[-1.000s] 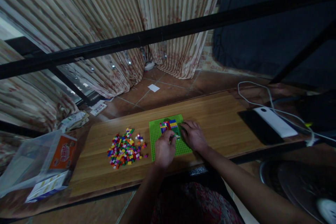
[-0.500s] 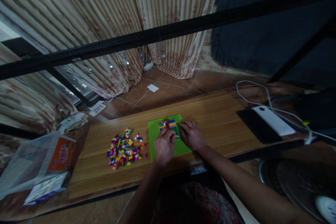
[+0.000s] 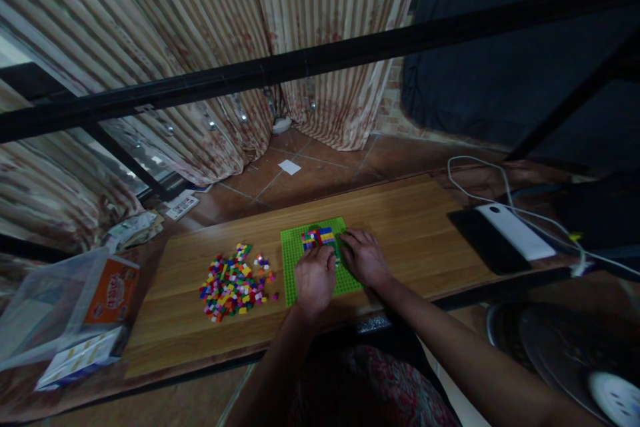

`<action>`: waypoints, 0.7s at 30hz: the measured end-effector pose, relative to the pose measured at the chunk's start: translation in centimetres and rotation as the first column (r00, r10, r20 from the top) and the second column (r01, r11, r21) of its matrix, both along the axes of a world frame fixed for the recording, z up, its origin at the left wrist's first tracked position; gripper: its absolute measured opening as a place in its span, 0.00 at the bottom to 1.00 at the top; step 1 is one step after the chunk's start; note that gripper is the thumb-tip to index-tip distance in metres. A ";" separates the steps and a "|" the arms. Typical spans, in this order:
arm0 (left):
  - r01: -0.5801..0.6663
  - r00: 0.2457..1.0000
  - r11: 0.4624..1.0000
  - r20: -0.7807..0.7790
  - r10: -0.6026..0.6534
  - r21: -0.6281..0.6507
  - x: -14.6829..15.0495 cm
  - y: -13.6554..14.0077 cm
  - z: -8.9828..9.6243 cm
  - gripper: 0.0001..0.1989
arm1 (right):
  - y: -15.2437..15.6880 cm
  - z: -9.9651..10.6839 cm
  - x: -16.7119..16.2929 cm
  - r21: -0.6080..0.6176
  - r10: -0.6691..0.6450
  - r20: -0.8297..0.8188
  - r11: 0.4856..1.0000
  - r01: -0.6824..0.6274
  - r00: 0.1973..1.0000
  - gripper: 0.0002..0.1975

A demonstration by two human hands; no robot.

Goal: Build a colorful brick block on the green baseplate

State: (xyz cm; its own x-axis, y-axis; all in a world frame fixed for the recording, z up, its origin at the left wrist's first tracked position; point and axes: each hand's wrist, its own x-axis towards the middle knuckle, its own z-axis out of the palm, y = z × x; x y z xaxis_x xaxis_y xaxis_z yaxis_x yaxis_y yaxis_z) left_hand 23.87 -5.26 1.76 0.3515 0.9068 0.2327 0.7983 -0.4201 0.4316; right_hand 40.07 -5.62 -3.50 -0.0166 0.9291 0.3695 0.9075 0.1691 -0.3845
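Observation:
A green studded baseplate (image 3: 291, 260) lies on the wooden board, with a small build of coloured toy bricks (image 3: 325, 235) on its far part. My left hand (image 3: 315, 277) is over the plate just in front of this build, fingers curled and pinched together. Whatever is between those fingertips is too small and covered to make out. At the plate's right edge, my right hand (image 3: 369, 259) has its fingers bent over the rim, holding the baseplate. A pile of loose toy bricks (image 3: 233, 287) lies to the left of the plate.
A clear plastic box (image 3: 55, 307) with an orange label and a white-blue carton (image 3: 83, 357) stand at the left. On the right are a black flat object (image 3: 487, 240), a white device (image 3: 517, 232) and a white cable (image 3: 505, 180). A dark rail (image 3: 300, 63) crosses beyond the board.
My left hand's fingers have shifted slightly at the front of the brick build. My right hand stays at the baseplate's edge. The view has moved a little.

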 end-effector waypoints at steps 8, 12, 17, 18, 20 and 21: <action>-0.046 0.999 0.998 0.023 0.047 -0.040 0.0 -0.2 -0.2 0.09 | 0.0 0.0 -0.1 -0.004 -0.003 0.001 1.000 0.003 1.000 0.16; -0.016 1.000 1.000 -0.009 0.016 0.020 -0.2 -0.5 -0.3 0.07 | 0.1 -0.1 0.0 0.004 -0.005 0.002 1.000 0.005 1.000 0.15; 0.042 0.999 0.992 -0.036 -0.038 0.122 -0.3 -0.6 -0.7 0.09 | 0.0 -0.2 0.0 0.008 -0.001 0.009 1.000 0.001 1.000 0.16; 0.043 0.999 0.990 -0.031 -0.039 0.136 -0.3 -0.6 -0.8 0.10 | 0.0 -0.2 0.0 0.008 0.001 0.008 1.000 -0.001 1.000 0.16; 0.039 0.999 0.987 -0.023 -0.035 0.154 -0.3 -0.6 -1.1 0.10 | 0.1 -0.2 0.0 0.008 0.002 0.001 1.000 -0.002 1.000 0.16; 0.039 0.999 0.986 -0.022 -0.036 0.160 -0.3 -0.6 -1.2 0.10 | 0.1 -0.2 0.0 0.007 0.002 -0.005 1.000 -0.002 1.000 0.16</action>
